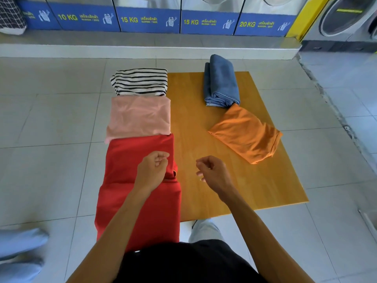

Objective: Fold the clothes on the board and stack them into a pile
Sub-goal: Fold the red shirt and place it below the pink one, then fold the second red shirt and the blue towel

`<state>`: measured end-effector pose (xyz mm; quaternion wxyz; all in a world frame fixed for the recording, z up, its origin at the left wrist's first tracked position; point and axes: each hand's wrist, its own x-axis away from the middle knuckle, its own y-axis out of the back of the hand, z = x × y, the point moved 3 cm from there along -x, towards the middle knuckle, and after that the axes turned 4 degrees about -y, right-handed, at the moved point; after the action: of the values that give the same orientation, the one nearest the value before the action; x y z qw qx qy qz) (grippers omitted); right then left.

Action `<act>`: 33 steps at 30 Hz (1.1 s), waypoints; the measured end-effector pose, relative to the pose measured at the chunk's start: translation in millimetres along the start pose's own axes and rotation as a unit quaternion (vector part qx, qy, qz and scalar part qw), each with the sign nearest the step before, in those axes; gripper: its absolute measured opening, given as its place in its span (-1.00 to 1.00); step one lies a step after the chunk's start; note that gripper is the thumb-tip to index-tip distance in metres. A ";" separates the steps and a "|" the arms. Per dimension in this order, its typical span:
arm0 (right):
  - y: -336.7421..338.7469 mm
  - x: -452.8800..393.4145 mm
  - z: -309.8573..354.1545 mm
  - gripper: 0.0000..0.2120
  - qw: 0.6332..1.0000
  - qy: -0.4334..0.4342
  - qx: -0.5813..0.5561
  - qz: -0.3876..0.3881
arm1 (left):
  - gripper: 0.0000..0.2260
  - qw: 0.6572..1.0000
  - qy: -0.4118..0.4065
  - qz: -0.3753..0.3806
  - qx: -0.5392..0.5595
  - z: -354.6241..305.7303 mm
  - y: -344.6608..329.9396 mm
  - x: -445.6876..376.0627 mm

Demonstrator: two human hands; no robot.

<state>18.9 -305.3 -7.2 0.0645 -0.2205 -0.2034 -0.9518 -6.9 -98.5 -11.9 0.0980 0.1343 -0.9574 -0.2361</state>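
Clothes lie folded on a smooth wooden board [204, 139] on the tiled floor [51, 119]: a long red garment [130, 201] nearest, a soft pink one [139, 117] touching it, a striped one [140, 81] beyond. Opposite, an orange piece [246, 133] touches folded blue jeans [221, 82]. Left hand [152, 170] hovers over the red cloth, right hand [212, 170] over bare wood; each grip loosely curled, holding nothing.
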 end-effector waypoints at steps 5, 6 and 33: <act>34.9 -32.8 5.1 -0.90 1.000 -0.016 -0.014 0.000 | -0.85 1.000 0.025 0.005 -0.007 -13.2 -33.9 -28.4; 43.4 -41.2 4.7 -0.90 1.000 -0.019 -0.021 0.000 | -0.86 0.999 0.031 0.008 -0.009 -17.1 -42.8 -35.9; 181.0 -365.2 47.8 -0.61 0.992 -0.023 -0.001 -0.126 | -0.34 0.811 0.516 -0.196 -0.194 52.4 -81.7 77.6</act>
<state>402.8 -437.9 -65.9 -0.0612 -0.2154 -0.2300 -0.9471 -76.1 -169.4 -86.9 0.5537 0.3997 -0.6533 -0.3269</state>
